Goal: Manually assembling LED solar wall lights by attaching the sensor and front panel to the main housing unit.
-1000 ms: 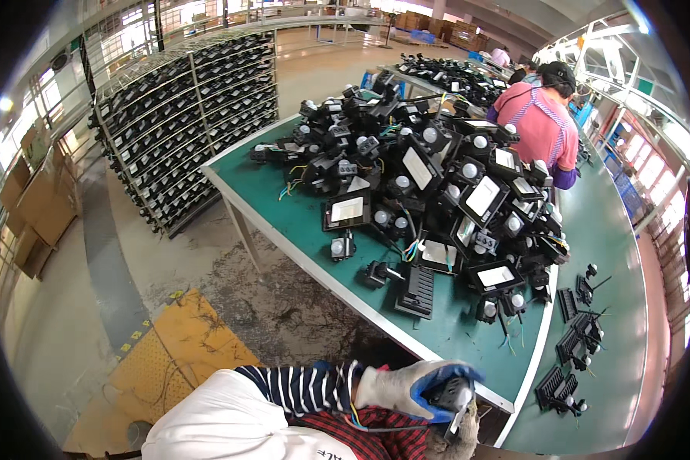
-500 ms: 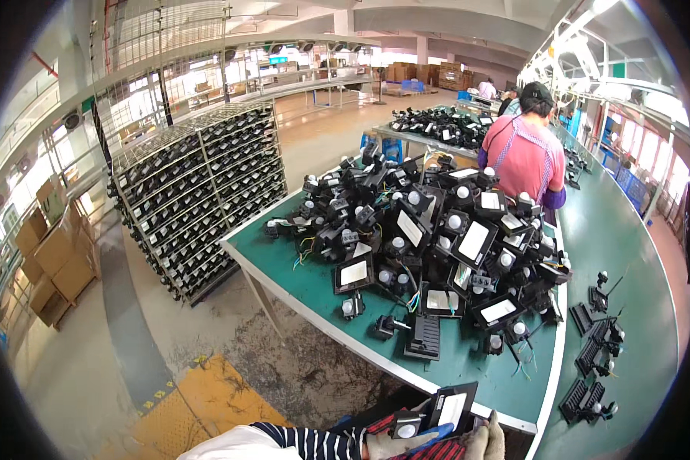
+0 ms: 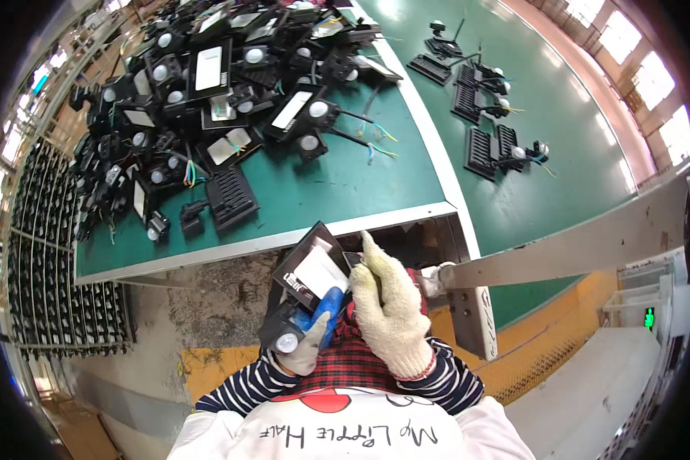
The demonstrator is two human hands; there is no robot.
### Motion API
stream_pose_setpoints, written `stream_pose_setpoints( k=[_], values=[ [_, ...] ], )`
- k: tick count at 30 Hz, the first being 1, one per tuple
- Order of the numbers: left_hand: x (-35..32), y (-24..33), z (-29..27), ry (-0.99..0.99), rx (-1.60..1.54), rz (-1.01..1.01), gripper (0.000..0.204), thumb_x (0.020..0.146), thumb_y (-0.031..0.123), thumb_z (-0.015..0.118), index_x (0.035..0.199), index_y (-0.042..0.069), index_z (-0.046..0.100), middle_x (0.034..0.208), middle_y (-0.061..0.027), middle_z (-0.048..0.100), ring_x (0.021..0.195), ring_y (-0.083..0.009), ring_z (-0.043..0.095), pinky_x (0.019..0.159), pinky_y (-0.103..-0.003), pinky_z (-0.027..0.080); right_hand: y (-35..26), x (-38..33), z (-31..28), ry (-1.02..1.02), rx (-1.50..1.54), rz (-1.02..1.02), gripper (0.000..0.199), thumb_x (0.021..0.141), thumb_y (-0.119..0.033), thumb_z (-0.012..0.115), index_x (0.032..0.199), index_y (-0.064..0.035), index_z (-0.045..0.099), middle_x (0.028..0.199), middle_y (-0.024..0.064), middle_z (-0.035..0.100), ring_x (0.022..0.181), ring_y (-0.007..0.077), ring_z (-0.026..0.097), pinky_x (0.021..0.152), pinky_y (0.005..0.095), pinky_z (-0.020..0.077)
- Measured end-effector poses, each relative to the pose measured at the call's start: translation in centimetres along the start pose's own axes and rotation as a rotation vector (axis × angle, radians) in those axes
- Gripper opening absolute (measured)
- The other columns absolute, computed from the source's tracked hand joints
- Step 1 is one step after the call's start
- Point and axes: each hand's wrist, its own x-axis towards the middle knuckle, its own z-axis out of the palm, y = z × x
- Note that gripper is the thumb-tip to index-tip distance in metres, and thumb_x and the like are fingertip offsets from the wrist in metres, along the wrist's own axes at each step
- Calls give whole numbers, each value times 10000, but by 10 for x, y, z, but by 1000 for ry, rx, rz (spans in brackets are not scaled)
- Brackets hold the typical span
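My left hand (image 3: pixel 314 335), in a blue and grey glove, is closed around a black floodlight (image 3: pixel 308 268) with a pale front panel. A round white sensor dome (image 3: pixel 287 343) sits on a block at its lower end. The floodlight is tilted above my lap, just in front of the table edge. My right hand (image 3: pixel 389 310), in a cream knitted glove, is beside the floodlight's right edge. Its fingers are stretched out and point away from me; I see nothing held in it. Whether its fingertips touch the floodlight is unclear.
A heap of similar floodlights (image 3: pixel 209 69) covers much of the green table (image 3: pixel 360 184). Several more lie on the green conveyor (image 3: pixel 556 115) at right. A metal bar (image 3: pixel 560 238) crosses near my right. Racks of dark units (image 3: pixel 69 253) stand at left.
My view has tilted down and turned right, bringing both hands nearer the middle of the picture. The floodlight stays in my left hand. The co-worker has left the view.
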Motion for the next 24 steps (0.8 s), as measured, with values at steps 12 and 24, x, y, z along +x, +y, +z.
stream_pose_setpoints(
  k=[12,24],
  values=[
    [-24,1,-3,-121,294,7,626,906,-87,548,1476,40,322,1454,-176,429,1316,-262,472,1100,-356,421,-9,-1,-14,-44,129,112,370,932,-36,618,1286,52,559,1074,130,642,934,159,611,833,278,498],
    [-13,41,-25,-155,42,-262,679,791,61,751,1397,9,449,1260,-116,616,1156,-180,598,994,-323,481,-8,49,-64,-644,-334,-275,371,893,-223,662,1241,-107,604,787,103,616,676,295,648,571,381,523]
  ],
)
